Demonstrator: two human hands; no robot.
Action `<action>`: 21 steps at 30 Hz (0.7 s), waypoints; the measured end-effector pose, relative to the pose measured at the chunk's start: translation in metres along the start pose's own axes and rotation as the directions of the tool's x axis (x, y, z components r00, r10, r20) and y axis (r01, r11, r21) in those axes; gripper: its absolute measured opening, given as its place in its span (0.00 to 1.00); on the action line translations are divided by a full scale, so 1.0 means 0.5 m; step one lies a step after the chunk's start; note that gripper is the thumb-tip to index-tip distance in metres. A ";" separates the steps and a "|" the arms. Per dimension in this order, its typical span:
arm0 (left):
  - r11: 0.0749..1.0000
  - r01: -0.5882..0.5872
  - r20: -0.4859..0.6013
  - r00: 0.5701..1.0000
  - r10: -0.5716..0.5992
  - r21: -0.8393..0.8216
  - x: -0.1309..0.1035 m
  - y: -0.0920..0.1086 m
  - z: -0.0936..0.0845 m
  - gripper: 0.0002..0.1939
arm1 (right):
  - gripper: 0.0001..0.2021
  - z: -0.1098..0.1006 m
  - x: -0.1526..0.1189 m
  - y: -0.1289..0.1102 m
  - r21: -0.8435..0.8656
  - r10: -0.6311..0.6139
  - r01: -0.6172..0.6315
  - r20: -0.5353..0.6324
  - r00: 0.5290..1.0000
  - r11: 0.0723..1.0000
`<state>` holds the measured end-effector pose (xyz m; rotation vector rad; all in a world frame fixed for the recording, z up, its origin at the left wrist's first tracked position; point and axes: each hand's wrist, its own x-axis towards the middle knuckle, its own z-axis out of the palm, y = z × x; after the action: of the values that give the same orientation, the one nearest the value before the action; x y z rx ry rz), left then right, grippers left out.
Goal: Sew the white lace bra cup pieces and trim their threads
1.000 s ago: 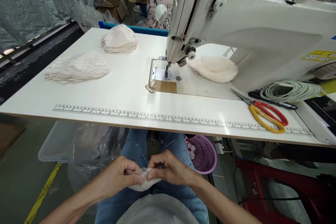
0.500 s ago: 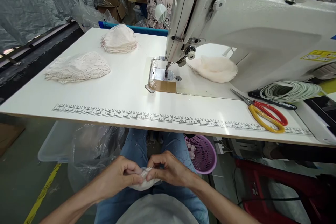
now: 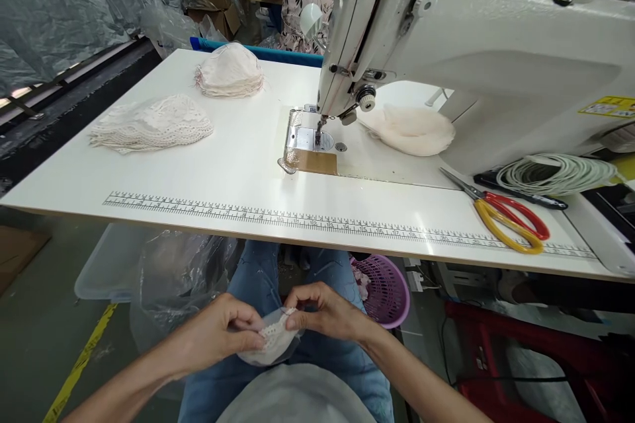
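Note:
Over my lap I hold a small white piece of lace-edged fabric (image 3: pixel 274 342), its trim running between my two hands. My left hand (image 3: pixel 233 328) pinches one end of the trim between thumb and fingers. At the other end, my right hand (image 3: pixel 317 310) grips the edge between thumb and forefinger. Sheer cloth hangs below and behind the trim, partly covered by the fingers. On the table beyond lie a stack of white lace-edged pieces (image 3: pixel 153 122) and a stack of pale fabric cups (image 3: pixel 231 71).
A sewing machine (image 3: pixel 446 46) stands on the white table (image 3: pixel 238 172), with pale fabric (image 3: pixel 409 131) beside its needle. Scissors (image 3: pixel 510 218) and coiled cord (image 3: pixel 555 174) lie at right. Below are a purple basket (image 3: pixel 387 291) and a clear bin (image 3: pixel 106 264). A person (image 3: pixel 310 0) stands behind.
My hands have drawn slightly apart, and the fabric between them is spread wider, showing more lace and sheer cloth. Both hands still grip it. The view has shifted slightly.

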<state>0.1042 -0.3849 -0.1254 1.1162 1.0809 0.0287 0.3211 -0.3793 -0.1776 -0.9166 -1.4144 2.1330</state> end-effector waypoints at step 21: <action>0.999 -0.005 0.011 1.000 0.006 -0.040 -0.011 -0.004 -0.011 0.09 | 0.20 0.010 0.002 -0.026 -0.032 0.016 -0.016 0.017 1.000 0.999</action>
<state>0.0965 -0.3848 -0.1230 1.0820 1.0631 0.0481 0.3168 -0.3766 -0.1645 -0.9266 -1.4583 2.1406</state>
